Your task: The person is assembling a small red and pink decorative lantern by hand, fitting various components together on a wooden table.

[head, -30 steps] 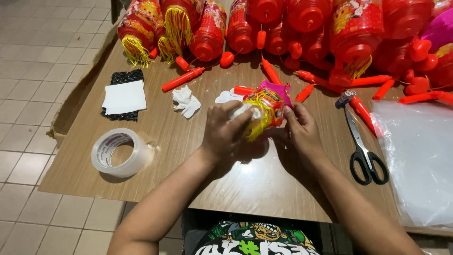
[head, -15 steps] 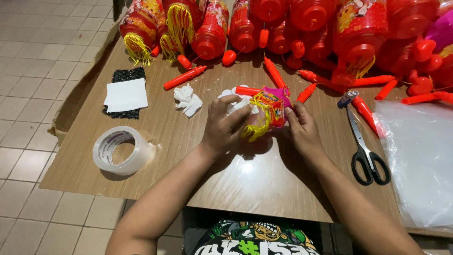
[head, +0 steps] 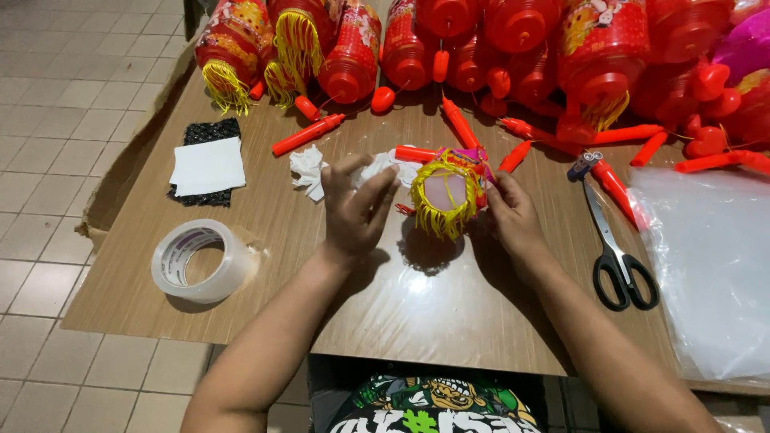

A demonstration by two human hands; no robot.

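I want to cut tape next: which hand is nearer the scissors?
Right. The right hand sits just left of the scissors, holding the small lantern; the left hand lies farther off, beyond the lantern.

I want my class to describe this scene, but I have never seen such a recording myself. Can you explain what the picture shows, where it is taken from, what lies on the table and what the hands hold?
There is no machine here: a person works with two bare hands, and the one picture comes from a camera worn on the head, looking down. The right hand holds a small pink lantern with a yellow fringe just above the brown wooden table. The left hand is beside it with fingers spread, apparently off the lantern. On the table lie a roll of clear tape at the left, a white card on a black mesh piece, black-handled scissors and a clear plastic sheet at the right, and loose red plastic sticks. Along the far edge is a row of finished red lanterns.
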